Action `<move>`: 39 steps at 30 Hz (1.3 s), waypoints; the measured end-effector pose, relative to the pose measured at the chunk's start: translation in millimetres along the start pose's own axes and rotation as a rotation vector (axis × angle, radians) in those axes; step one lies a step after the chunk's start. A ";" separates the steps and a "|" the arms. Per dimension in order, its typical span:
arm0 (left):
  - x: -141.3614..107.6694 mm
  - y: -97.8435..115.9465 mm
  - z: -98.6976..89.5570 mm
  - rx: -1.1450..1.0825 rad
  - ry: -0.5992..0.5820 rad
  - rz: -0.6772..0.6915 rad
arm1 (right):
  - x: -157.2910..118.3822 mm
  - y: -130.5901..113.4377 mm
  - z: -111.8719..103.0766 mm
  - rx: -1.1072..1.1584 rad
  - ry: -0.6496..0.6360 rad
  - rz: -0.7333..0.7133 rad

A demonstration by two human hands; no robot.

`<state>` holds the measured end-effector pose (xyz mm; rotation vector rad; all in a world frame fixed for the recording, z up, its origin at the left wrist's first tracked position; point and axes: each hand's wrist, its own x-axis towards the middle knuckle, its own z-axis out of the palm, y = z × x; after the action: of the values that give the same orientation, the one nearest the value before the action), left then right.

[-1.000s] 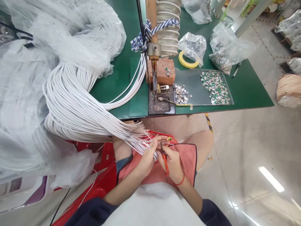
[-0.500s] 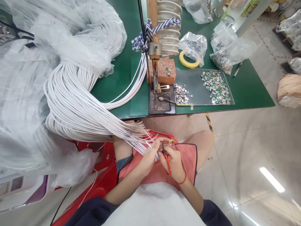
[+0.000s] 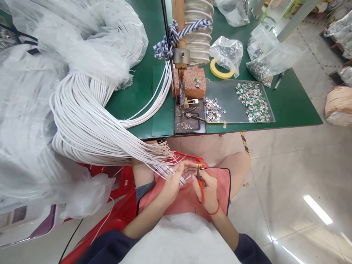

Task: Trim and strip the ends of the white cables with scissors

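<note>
Over my lap, my left hand is closed around the ends of several white cables, thumb on top. Those cables come from a thick bundle hanging at the left. My right hand grips red-handled scissors, whose dark blades point away from me. A small yellow piece shows by the blade tips; I cannot make out what it is. Short white cable ends stick out between the two hands. A pink cloth lies under them.
On the green table stand a soldering iron on a holder, a brick and a tray of small metal connectors. Yellow tape and plastic bags lie behind. Plastic-wrapped cables crowd the left.
My right hand with the scissors has shifted slightly right, away from my left hand. The gap between the hands has widened, and the cable ends in my left hand show more.
</note>
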<state>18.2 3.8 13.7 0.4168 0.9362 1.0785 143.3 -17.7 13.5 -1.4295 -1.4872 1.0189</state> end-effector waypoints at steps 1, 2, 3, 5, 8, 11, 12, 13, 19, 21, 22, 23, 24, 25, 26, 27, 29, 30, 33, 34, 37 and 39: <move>0.9 0.5 -1.3 -0.018 0.010 0.004 | 0.3 1.2 -1.3 0.007 0.018 0.015; 1.8 1.3 -2.6 -0.031 0.021 0.008 | 0.6 2.5 -2.9 0.019 0.032 0.037; 2.7 2.3 -4.0 -0.043 0.032 0.012 | 1.0 3.7 -4.8 0.033 0.042 0.061; 4.3 4.2 -6.7 -0.059 0.056 0.010 | 1.6 5.5 -9.1 0.059 0.056 0.100; 5.1 4.7 -10.5 -0.055 0.061 0.006 | 2.0 6.2 -14.9 0.103 0.063 0.131; 3.8 2.5 -13.3 0.001 0.016 0.002 | 1.7 5.2 -18.5 0.177 0.060 0.151; 3.2 1.8 -13.7 0.023 0.000 -0.009 | 1.5 4.7 -19.2 0.197 0.063 0.154; 2.5 1.5 -13.7 0.049 -0.012 -0.024 | 1.2 4.2 -19.7 0.215 0.066 0.156; -0.5 6.2 -6.7 0.255 0.024 0.017 | -1.9 2.8 -20.2 0.262 0.054 0.165; -0.9 7.3 -5.5 0.286 -0.007 0.016 | -2.3 3.0 -20.0 0.246 0.038 0.157; -0.9 7.4 -5.5 0.297 -0.037 -0.006 | -2.2 3.2 -19.8 0.238 0.028 0.156; -0.8 7.3 -5.7 0.309 -0.075 -0.039 | -1.9 3.3 -19.6 0.232 0.019 0.155; -0.7 7.0 -6.1 0.317 -0.115 -0.074 | -1.4 3.4 -19.3 0.228 0.013 0.154; -0.5 6.6 -6.6 0.327 -0.150 -0.105 | -0.8 3.3 -19.0 0.220 0.010 0.153; -0.3 6.1 -7.1 0.338 -0.178 -0.124 | -0.2 3.0 -18.7 0.207 0.011 0.149; 0.0 5.5 -7.7 0.347 -0.196 -0.125 | 0.3 2.5 -18.4 0.188 0.016 0.144; 0.6 4.1 -8.9 0.361 -0.200 -0.091 | 1.2 1.1 -18.4 0.149 0.015 0.132; 0.9 3.5 -9.8 0.369 -0.191 -0.069 | 1.6 0.4 -18.7 0.132 0.013 0.126; 1.9 2.1 -13.4 0.417 -0.181 -0.035 | 2.8 -1.3 -21.6 0.102 -0.016 0.109; 2.1 1.9 -14.9 0.445 -0.187 -0.025 | 3.4 -1.5 -23.2 0.093 -0.031 0.102; 2.3 1.8 -18.6 0.547 -0.210 0.013 | 5.9 -0.9 -28.4 0.074 -0.097 0.076; 1.6 2.1 -19.2 0.591 -0.222 0.018 | 7.5 -0.2 -31.3 0.065 -0.141 0.056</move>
<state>1.7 3.4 3.6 1.0108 1.0430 0.7363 172.5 -9.8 24.5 -1.3844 -1.5067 1.2131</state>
